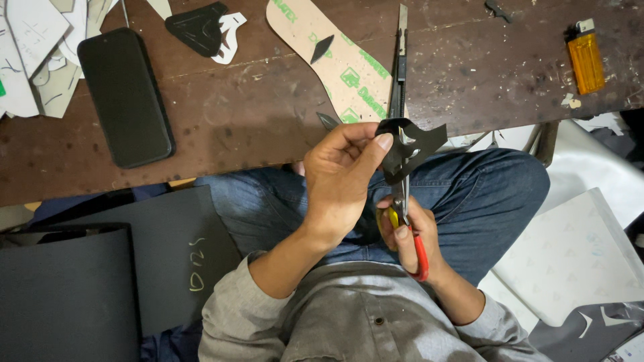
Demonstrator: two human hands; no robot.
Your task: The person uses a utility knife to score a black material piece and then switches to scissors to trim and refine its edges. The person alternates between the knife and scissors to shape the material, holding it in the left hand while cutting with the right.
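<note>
Two hands met over a lap in blue jeans [483, 188], seen from above, and we describe the scene from left to right. At far left, pale paper pattern pieces [33, 60] lay piled on the dark brown bench [255, 114], with a black phone [125, 97] lying flat just beside them. Below the bench edge, dark sheets of material [100, 281] were stacked on the floor. Further along the bench sat a black cut-out shape [198, 28] on a white backing, then a tan cardboard pattern [335, 60] with green print.

Near the centre, our left hand [342, 181] was closed on a black cut piece [409, 144], thumb and fingers pinching its left edge and holding it up in front of the bench edge. Our right hand [409, 234] sat just below and to the right, clamped around the red handles of a pair of scissors [402, 134]. The long blades pointed away from us, up across the bench, and passed through the black piece. The hands were close together, nearly touching.

At far right, an orange lighter [585, 60] rested on the bench, well apart from the hands. White sheets [570, 255] lay on the floor beside the right knee.
</note>
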